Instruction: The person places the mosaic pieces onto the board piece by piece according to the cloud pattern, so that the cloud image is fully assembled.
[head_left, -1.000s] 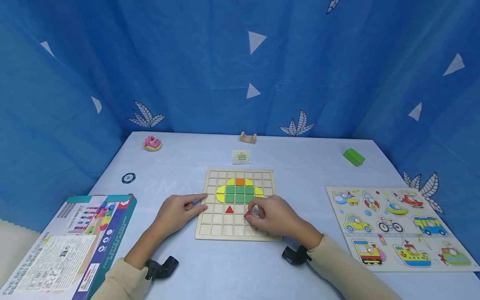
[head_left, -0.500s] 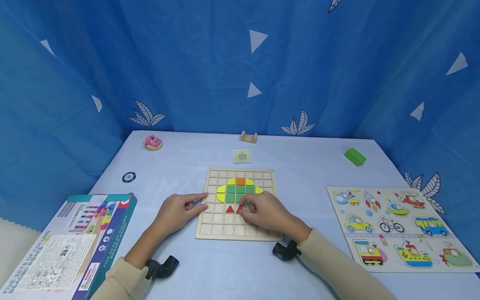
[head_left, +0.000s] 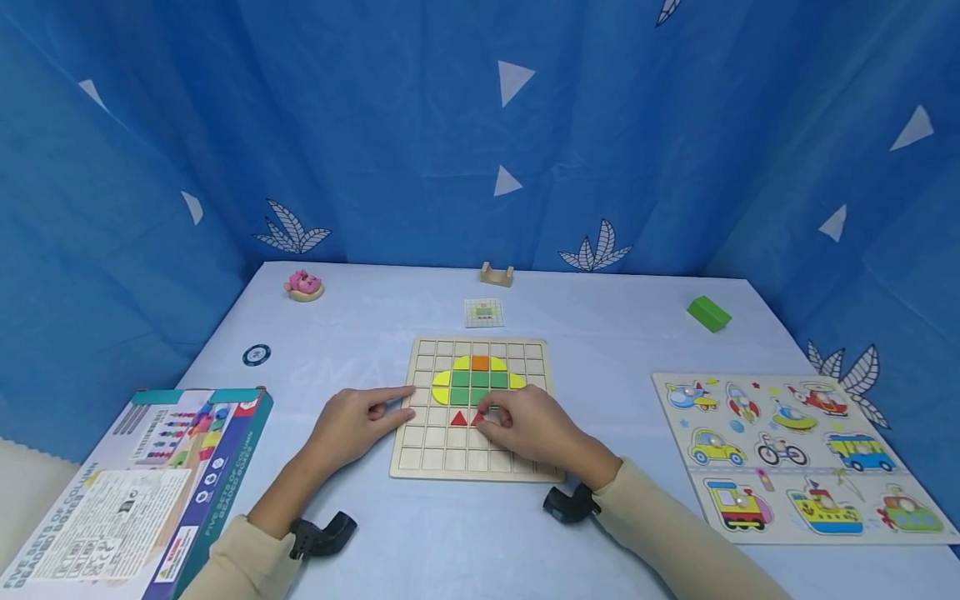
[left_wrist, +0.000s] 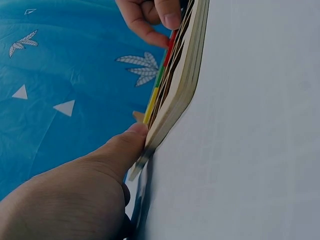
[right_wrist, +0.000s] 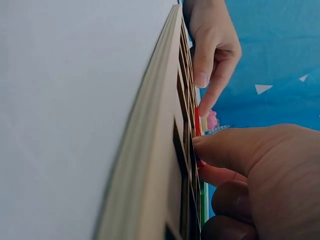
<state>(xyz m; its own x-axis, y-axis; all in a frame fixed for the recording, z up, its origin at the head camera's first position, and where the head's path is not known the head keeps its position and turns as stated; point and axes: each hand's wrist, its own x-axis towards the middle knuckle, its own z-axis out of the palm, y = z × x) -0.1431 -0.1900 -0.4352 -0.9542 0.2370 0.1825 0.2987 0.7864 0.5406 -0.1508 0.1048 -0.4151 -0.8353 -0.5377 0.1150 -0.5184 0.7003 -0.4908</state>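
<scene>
A wooden grid board point(head_left: 420, 458) lies at the table's middle, bearing a figure of green, yellow and orange tiles point(head_left: 480, 381). One red triangle point(head_left: 459, 418) sits in a cell below the figure. My right hand point(head_left: 487, 417) pinches a second red triangle point(head_left: 477, 418) in the cell right beside it; the right wrist view shows the thumb point(right_wrist: 220, 147) pressing on the red piece point(right_wrist: 197, 122). My left hand point(head_left: 397, 404) rests against the board's left edge with fingers fairly straight, thumb point(left_wrist: 127, 142) pushing on the board's side point(left_wrist: 185, 85).
A blue toy box point(head_left: 135, 492) lies front left, a vehicle peg puzzle point(head_left: 802, 454) at the right. Further back are a green block point(head_left: 707, 313), a small pattern card point(head_left: 483, 312), a wooden stand point(head_left: 497, 274), a pink toy point(head_left: 303, 286) and a round token point(head_left: 257, 355). Blue curtains surround the table.
My right hand carried the red triangle leftward across the board's row, ending beside the first red triangle. The left hand stayed on the board's edge.
</scene>
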